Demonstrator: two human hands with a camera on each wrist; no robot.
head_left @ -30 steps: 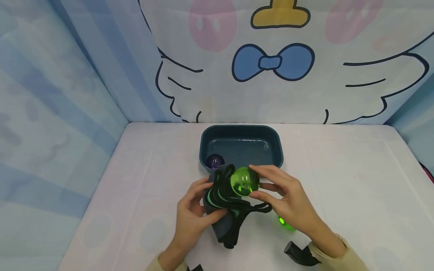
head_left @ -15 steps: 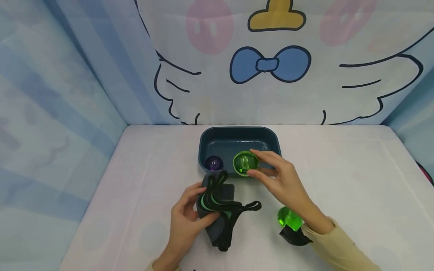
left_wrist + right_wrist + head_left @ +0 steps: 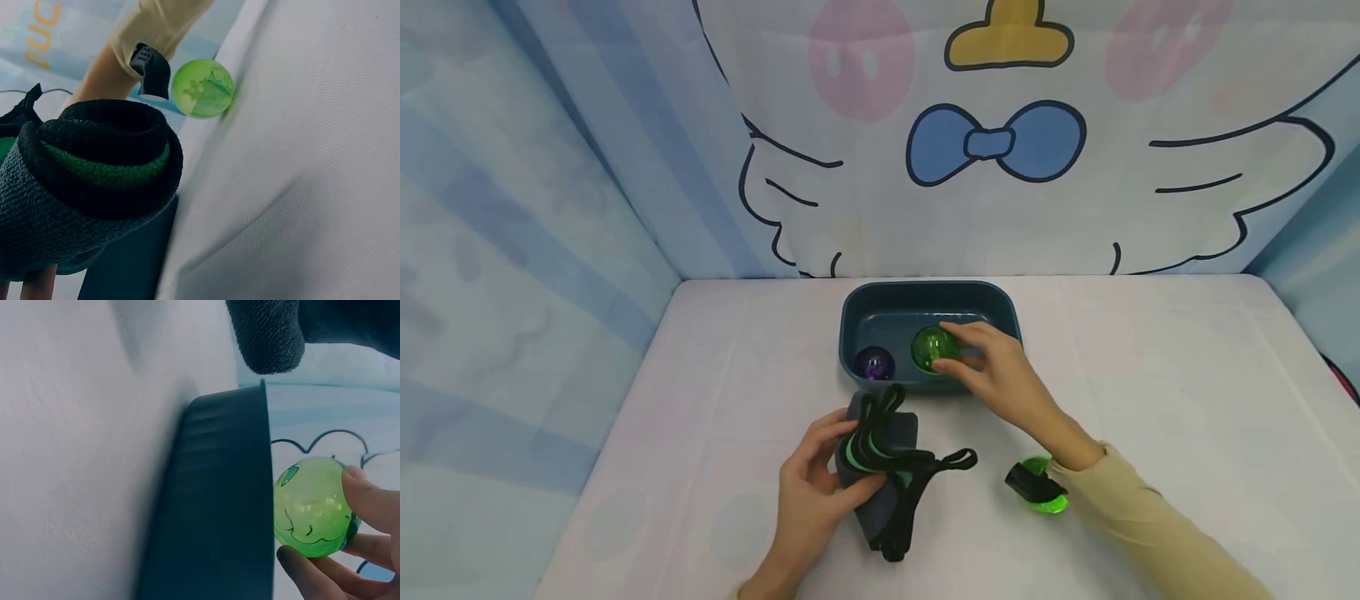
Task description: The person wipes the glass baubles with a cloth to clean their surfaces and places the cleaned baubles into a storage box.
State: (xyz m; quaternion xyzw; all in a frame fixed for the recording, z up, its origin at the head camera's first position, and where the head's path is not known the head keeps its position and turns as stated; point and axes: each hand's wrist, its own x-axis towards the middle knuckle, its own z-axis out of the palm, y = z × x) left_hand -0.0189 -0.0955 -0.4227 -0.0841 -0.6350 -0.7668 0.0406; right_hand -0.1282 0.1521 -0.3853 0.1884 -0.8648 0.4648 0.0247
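My left hand (image 3: 820, 483) grips a rolled dark grey fabric bundle (image 3: 887, 500) with black edging, black loops and a green lining, in front of the tray. In the left wrist view the rolled fabric (image 3: 94, 219) fills the lower left, its spiral end showing. With thumb and fingertips, my right hand (image 3: 1000, 367) pinches a clear green ball (image 3: 931, 348) over the tray's opening. The right wrist view shows that ball (image 3: 315, 506) right at the rim of the dark blue tray (image 3: 219, 506). A purple ball (image 3: 874, 363) lies in the tray's near left corner.
Another green ball (image 3: 201, 87) rests on the white table, under my right forearm and partly hidden in the head view by a black wrist piece (image 3: 1032, 482). Behind the table hangs a printed curtain (image 3: 1000, 217); a blue one stands at the left.
My right hand has carried the green ball from beside the fabric bundle forward to over the tray. My left hand and the bundle have shifted slightly left and toward me.
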